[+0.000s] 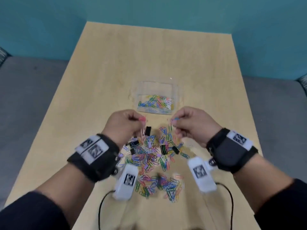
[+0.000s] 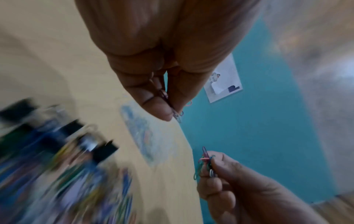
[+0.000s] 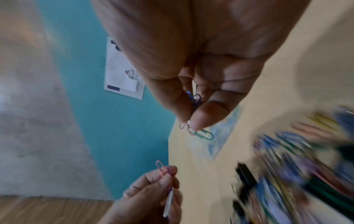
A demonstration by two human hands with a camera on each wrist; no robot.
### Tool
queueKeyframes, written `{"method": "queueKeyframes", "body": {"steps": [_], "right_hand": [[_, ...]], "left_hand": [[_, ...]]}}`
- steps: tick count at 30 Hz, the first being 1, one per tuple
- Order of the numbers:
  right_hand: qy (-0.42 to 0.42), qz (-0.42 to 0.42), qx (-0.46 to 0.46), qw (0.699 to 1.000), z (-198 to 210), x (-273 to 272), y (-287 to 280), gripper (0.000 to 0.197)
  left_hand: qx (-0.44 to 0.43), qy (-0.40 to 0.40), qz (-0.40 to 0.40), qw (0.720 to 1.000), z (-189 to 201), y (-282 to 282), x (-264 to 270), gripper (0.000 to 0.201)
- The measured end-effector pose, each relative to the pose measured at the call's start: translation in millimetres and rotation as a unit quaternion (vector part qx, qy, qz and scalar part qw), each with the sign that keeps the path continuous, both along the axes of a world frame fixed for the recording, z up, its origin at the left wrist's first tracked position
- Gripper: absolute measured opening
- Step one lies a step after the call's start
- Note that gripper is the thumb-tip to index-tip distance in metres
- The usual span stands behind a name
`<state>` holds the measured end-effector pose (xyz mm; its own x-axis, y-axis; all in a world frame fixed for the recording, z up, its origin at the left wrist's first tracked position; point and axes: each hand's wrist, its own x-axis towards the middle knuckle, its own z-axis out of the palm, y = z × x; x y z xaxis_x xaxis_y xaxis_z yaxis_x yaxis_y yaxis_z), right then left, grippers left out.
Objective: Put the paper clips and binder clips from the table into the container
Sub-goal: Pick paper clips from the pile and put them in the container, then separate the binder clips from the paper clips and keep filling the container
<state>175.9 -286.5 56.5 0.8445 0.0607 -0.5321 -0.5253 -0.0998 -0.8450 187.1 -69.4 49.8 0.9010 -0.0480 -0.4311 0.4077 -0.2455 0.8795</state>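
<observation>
A heap of coloured paper clips [image 1: 152,163] with several black binder clips [image 1: 163,149] lies on the wooden table [image 1: 116,63] in front of me. Beyond it stands a clear plastic container [image 1: 156,98] holding several paper clips. My left hand [image 1: 126,123] pinches a few paper clips [image 1: 143,119] between thumb and fingers, raised above the heap. My right hand [image 1: 187,123] likewise pinches a small bunch of paper clips [image 1: 174,120]. Both hands hover just short of the container's near edge. The left wrist view shows the left hand's paper clips [image 2: 177,115], the right wrist view the right hand's paper clips [image 3: 195,128].
The table is narrow, with grey floor [image 1: 25,105] on both sides and a teal wall [image 1: 149,10] behind. Black cables [image 1: 106,205] trail from the wrist cameras over the near table edge. A white sheet [image 2: 224,78] hangs on the wall.
</observation>
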Motion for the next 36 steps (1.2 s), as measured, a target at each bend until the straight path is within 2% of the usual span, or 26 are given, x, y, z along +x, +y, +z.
{"method": "queueKeyframes", "body": {"steps": [3, 7, 8, 9, 11, 12, 14, 16, 21, 23, 26, 27, 29, 31, 34, 36], "right_hand": [[-0.032, -0.015, -0.07, 0.997, 1.3, 52.4, 4.9, 0.018], [-0.053, -0.001, -0.136, 0.989, 3.0, 94.7, 17.0, 0.011], [-0.051, 0.005, -0.152, 0.987, 4.3, 99.5, 17.9, 0.009], [-0.056, 0.026, -0.196, 0.979, 5.7, 102.2, 16.8, 0.02], [-0.081, 0.097, -0.343, 0.931, 8.1, 96.5, 8.9, 0.043], [-0.104, 0.121, -0.397, 0.904, 9.9, 85.1, 4.0, 0.046], [-0.154, 0.147, -0.434, 0.875, 7.0, 47.8, -5.3, 0.044], [-0.161, 0.171, -0.441, 0.866, -7.3, -0.9, -18.5, 0.043], [-0.084, 0.258, -0.454, 0.849, -62.5, -109.8, -50.6, 0.052], [-0.077, 0.303, -0.465, 0.828, -77.0, -128.6, -52.0, 0.063], [-0.101, 0.354, -0.517, 0.773, -87.1, -142.3, -42.9, 0.081], [-0.115, 0.362, -0.525, 0.762, -86.4, -147.4, -35.8, 0.082], [-0.128, 0.386, -0.508, 0.759, -85.4, -162.0, -22.0, 0.079], [-0.138, 0.394, -0.479, 0.772, -81.1, -173.0, -13.3, 0.073], [-0.151, 0.325, -0.482, 0.799, -73.6, -155.8, -18.6, 0.061], [-0.162, 0.291, -0.499, 0.8, -71.8, -130.3, -25.7, 0.062]], "left_hand": [[0.064, -0.052, 0.0, 0.997, 0.7, -14.8, 56.1, 0.014], [0.108, -0.071, -0.029, 0.991, 2.3, -35.2, 97.1, 0.008], [0.12, -0.068, -0.043, 0.99, 0.8, -36.4, 100.8, 0.018], [0.147, -0.07, -0.061, 0.985, -0.5, -34.5, 102.3, 0.029], [0.219, -0.097, -0.085, 0.967, -1.9, -20.5, 96.5, 0.04], [0.238, -0.112, -0.087, 0.961, -1.7, -10.6, 87.8, 0.039], [0.249, -0.128, -0.085, 0.956, -1.0, 11.0, 56.3, 0.034], [0.269, -0.134, -0.109, 0.947, -2.7, 30.7, 4.1, 0.03], [0.313, -0.117, -0.233, 0.913, -32.8, 63.4, -135.5, 0.038], [0.35, -0.125, -0.291, 0.882, -48.1, 64.7, -167.5, 0.047], [0.434, -0.154, -0.374, 0.805, -61.7, 50.9, -189.0, 0.062], [0.443, -0.15, -0.386, 0.795, -64.8, 45.5, -192.4, 0.066], [0.44, -0.121, -0.393, 0.798, -63.6, 36.5, -196.5, 0.071], [0.425, -0.115, -0.394, 0.807, -58.4, 34.0, -199.1, 0.071], [0.414, -0.136, -0.344, 0.832, -59.7, 40.9, -183.6, 0.07], [0.432, -0.132, -0.329, 0.829, -63.6, 46.2, -165.1, 0.07]]}}
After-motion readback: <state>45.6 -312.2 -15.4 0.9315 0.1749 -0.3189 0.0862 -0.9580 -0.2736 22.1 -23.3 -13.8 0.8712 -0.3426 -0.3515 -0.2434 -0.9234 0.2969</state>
